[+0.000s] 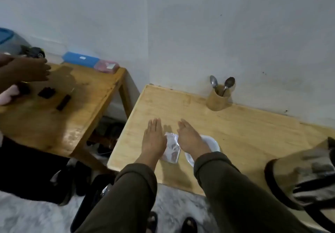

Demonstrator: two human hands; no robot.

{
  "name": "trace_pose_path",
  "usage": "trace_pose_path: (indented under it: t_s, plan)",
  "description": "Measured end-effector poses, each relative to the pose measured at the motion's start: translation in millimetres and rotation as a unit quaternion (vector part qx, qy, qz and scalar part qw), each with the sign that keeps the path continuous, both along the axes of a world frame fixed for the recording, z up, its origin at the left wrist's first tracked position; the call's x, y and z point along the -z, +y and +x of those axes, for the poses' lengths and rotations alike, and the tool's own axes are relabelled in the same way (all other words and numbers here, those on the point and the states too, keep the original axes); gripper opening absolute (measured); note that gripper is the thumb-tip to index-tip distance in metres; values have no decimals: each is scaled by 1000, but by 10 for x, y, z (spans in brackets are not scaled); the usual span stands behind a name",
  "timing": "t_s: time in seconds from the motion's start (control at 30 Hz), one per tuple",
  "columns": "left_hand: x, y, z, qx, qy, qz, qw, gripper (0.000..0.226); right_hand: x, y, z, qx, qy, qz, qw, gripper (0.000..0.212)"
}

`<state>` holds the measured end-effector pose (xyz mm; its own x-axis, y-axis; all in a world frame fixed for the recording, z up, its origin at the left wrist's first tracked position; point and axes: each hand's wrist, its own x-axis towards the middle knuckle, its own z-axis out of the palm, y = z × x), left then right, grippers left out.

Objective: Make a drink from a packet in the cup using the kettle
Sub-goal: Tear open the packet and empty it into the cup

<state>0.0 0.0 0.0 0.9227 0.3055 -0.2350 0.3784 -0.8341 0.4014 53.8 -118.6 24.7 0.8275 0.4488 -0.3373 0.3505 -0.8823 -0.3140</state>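
Note:
My left hand (154, 138) and my right hand (190, 138) lie flat, palms down, on the wooden table (244, 133), fingers stretched out and holding nothing. Between them lies a crumpled white packet (172, 149) with dark print. A white cup (212, 144) stands just under my right wrist, partly hidden by it. At the right edge of the view stands the kettle (308, 171), grey with a black handle, blurred and cut off.
A wooden holder (219, 98) with two spoons stands by the wall at the back. To the left is a second wooden table (72, 116) with small dark items, blue and pink boxes, and another person's hand (29, 69) over it.

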Motion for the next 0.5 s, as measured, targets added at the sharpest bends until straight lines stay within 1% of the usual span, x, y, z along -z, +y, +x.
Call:
trace_pose_path:
  t_s: [0.07,0.17,0.2,0.33,0.5]
  plan:
    - [140,26,-13,-14,4,0,1000,63,123,52,59,2,23,-10,1000,52]
    - [346,51,-70,-2,19,14,1000,44,272,128,122,-1,50,-40,998,51]
    - [396,46,-78,3,26,16,1000,41,311,146,132,2,53,-45,998,49]
    - [531,78,-62,20,26,33,999,38,431,190,216,5,28,-68,997,44]
    - [579,91,-75,12,24,5,1000,38,512,241,228,6,-5,-90,996,38]
